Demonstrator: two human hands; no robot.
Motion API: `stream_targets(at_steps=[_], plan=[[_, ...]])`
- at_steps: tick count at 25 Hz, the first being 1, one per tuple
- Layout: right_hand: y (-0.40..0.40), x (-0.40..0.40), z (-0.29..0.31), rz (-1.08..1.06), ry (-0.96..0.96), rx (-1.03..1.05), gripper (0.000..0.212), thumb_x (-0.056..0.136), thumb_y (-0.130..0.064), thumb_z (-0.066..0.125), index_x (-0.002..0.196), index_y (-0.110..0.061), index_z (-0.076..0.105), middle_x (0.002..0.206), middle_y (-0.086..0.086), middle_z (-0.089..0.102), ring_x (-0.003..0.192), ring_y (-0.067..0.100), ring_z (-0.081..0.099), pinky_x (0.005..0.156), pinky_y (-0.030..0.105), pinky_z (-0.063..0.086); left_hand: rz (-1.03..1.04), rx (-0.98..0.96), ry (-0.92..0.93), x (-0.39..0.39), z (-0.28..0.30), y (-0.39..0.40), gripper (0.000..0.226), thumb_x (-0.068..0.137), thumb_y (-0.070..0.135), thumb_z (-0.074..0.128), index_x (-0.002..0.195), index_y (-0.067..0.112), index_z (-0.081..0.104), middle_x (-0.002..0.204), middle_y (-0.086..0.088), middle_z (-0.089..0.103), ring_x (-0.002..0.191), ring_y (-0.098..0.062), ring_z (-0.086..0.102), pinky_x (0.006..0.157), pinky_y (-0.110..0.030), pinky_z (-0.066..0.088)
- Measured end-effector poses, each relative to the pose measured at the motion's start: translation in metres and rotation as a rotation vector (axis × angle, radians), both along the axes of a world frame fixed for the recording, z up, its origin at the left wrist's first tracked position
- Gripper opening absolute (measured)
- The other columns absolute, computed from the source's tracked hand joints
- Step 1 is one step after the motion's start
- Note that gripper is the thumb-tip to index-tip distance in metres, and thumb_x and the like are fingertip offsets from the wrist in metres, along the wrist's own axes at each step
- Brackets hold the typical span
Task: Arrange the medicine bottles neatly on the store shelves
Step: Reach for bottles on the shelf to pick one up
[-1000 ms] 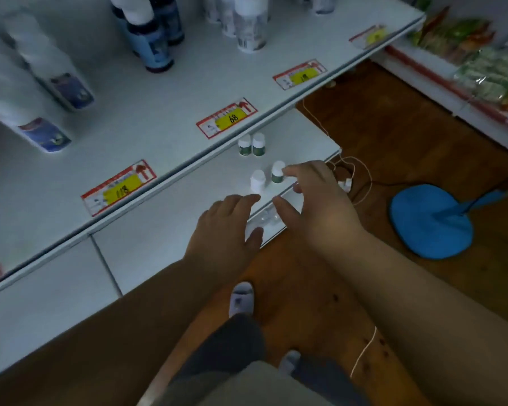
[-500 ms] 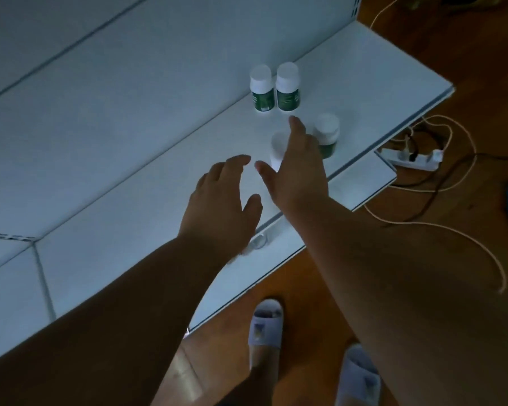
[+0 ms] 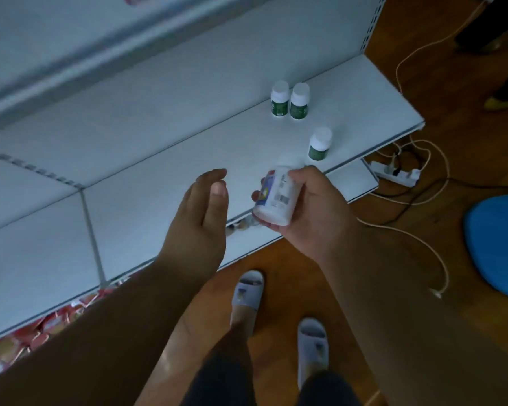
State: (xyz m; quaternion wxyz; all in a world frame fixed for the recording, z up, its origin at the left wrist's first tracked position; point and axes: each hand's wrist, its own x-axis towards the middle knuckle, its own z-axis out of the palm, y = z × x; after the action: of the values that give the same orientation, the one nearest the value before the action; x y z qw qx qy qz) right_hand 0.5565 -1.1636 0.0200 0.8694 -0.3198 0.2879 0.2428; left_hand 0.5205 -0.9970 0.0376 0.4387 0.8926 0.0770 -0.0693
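The right hand (image 3: 311,212) grips a white medicine bottle (image 3: 276,194), tilted above the bottom shelf (image 3: 159,183). The left hand (image 3: 201,218) hovers beside it, fingers relaxed. Three green-labelled bottles (image 3: 299,102) stand behind.

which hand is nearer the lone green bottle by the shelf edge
Right. The right hand, holding a white bottle, sits just in front of the green bottle; the left hand hovers farther off to the left.
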Motion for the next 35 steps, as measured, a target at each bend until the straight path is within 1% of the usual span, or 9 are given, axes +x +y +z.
stream_targets(at_steps=[5,10,13,18,22,24,27,31,35], plan=[[-0.001,-0.082,0.153,0.23,-0.125,-0.087,0.059,0.072,-0.045,0.067,0.119,-0.01,0.055,0.089,0.011,0.06,0.071,0.022,0.063,0.062,0.035,0.057,0.055,-0.084,0.036,-0.105,0.134,-0.006,0.064,0.089,0.066,0.015,0.141,0.038,0.04,0.139,0.014,0.047,0.126,-0.005,0.045,0.101,-0.031,0.04],[0.038,-0.112,0.27,0.385,-0.301,-0.145,0.056,0.076,-0.044,0.059,0.116,-0.004,0.061,0.092,0.014,0.069,0.07,0.02,0.064,0.064,0.033,0.05,0.008,-0.047,-0.126,-0.16,0.234,0.02,0.076,0.086,0.071,0.014,0.142,0.029,0.042,0.141,0.007,0.049,0.128,-0.006,0.042,0.106,-0.03,0.035],[0.085,-0.113,0.314,0.401,-0.413,-0.157,0.056,0.07,-0.048,0.064,0.108,-0.007,0.061,0.079,0.011,0.066,0.065,0.021,0.064,0.061,0.034,0.052,-0.003,0.012,-0.227,-0.162,0.266,0.062,0.083,0.083,0.075,0.008,0.142,0.028,0.043,0.142,0.006,0.049,0.13,-0.008,0.041,0.11,-0.036,0.034],[0.158,-0.096,0.335,0.267,-0.527,-0.257,0.045,0.07,-0.028,0.07,0.109,-0.007,0.064,0.093,0.011,0.069,0.085,0.023,0.068,0.07,0.038,0.057,-0.093,0.213,-0.251,-0.149,0.288,0.141,0.093,0.076,0.086,-0.003,0.147,0.036,0.03,0.147,0.008,0.041,0.134,-0.013,0.036,0.11,-0.04,0.033],[0.174,-0.072,0.325,0.275,-0.616,-0.474,0.034,0.077,-0.023,0.071,0.109,-0.014,0.065,0.103,0.006,0.073,0.092,0.019,0.069,0.081,0.039,0.056,-0.151,0.372,-0.158,-0.122,0.289,0.167,0.076,0.085,0.076,0.017,0.15,0.035,0.02,0.152,0.009,0.031,0.137,-0.013,0.029,0.11,-0.033,0.027],[0.173,-0.051,0.316,0.295,-0.696,-0.605,0.024,0.085,-0.013,0.071,0.108,-0.017,0.064,0.105,0.004,0.071,0.094,0.019,0.068,0.079,0.036,0.055,-0.127,0.399,-0.203,-0.096,0.282,0.172,0.075,0.086,0.073,0.023,0.15,0.032,0.023,0.15,0.008,0.034,0.136,-0.014,0.032,0.11,-0.032,0.027],[0.169,0.001,0.301,0.363,-0.82,-0.823,0.032,0.083,-0.014,0.077,0.108,-0.024,0.061,0.109,-0.001,0.069,0.099,0.017,0.067,0.08,0.034,0.056,-0.071,0.55,-0.289,-0.049,0.266,0.174,0.073,0.09,0.069,0.033,0.149,0.026,0.026,0.149,0.002,0.038,0.134,-0.02,0.035,0.11,-0.036,0.03],[0.174,0.07,0.289,0.518,-0.936,-1.125,0.043,0.079,-0.023,0.081,0.113,-0.028,0.057,0.112,-0.009,0.065,0.103,0.009,0.062,0.089,0.033,0.053,0.026,0.711,-0.297,0.007,0.254,0.169,0.077,0.093,0.061,0.04,0.153,0.023,0.012,0.162,-0.006,0.01,0.148,-0.026,0.009,0.119,-0.039,0.014],[0.183,0.117,0.276,0.67,-1.041,-1.163,0.043,0.08,-0.02,0.081,0.115,-0.026,0.057,0.112,-0.011,0.064,0.102,0.008,0.061,0.092,0.034,0.052,0.029,0.758,-0.274,0.047,0.246,0.165,0.083,0.095,0.059,0.034,0.155,0.018,-0.006,0.164,-0.004,-0.011,0.149,-0.019,-0.015,0.122,-0.039,-0.001]])
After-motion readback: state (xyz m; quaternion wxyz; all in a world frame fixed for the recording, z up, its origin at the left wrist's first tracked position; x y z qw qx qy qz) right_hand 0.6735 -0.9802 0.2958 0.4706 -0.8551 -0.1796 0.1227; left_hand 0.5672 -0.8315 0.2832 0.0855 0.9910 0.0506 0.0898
